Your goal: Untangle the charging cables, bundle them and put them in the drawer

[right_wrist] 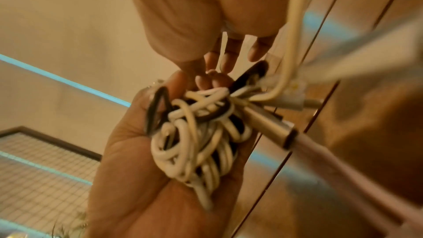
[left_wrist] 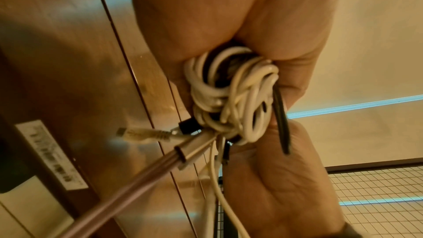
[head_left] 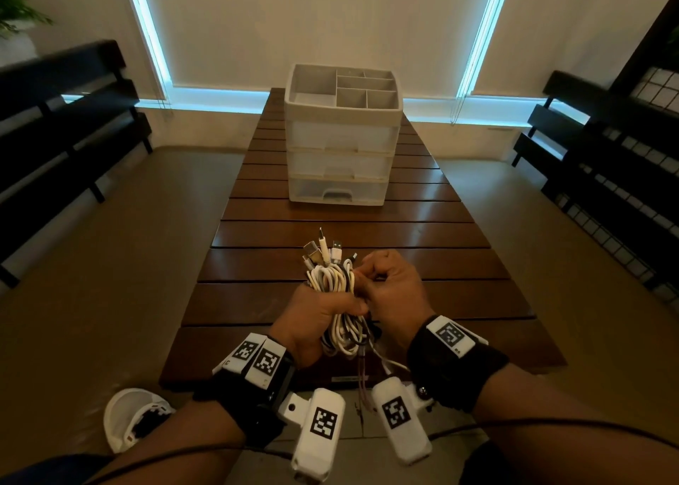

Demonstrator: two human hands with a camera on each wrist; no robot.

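Note:
A bundle of white and black charging cables point(head_left: 332, 279) is held upright over the near part of the wooden table point(head_left: 367, 227). Several plugs point(head_left: 323, 249) stick out of its top. My left hand point(head_left: 316, 319) grips the coils around their middle, thumb across the front. My right hand point(head_left: 393, 282) is beside it on the right, fingers curled and pinching strands at the bundle's side. In the left wrist view the coils point(left_wrist: 231, 97) sit in my palm, with loose ends and a metal plug point(left_wrist: 194, 144) hanging below. The right wrist view shows the bundle point(right_wrist: 194, 138) in my left hand point(right_wrist: 137, 178). The white three-drawer unit point(head_left: 341, 154) stands farther back, all drawers closed.
The drawer unit has an open divided tray point(head_left: 341, 88) on top. Black slatted benches stand to the left point(head_left: 55, 117) and right point(head_left: 606, 172) of the table. A white object point(head_left: 132, 418) lies on the floor at the near left. Bare table slats lie between the hands and the unit.

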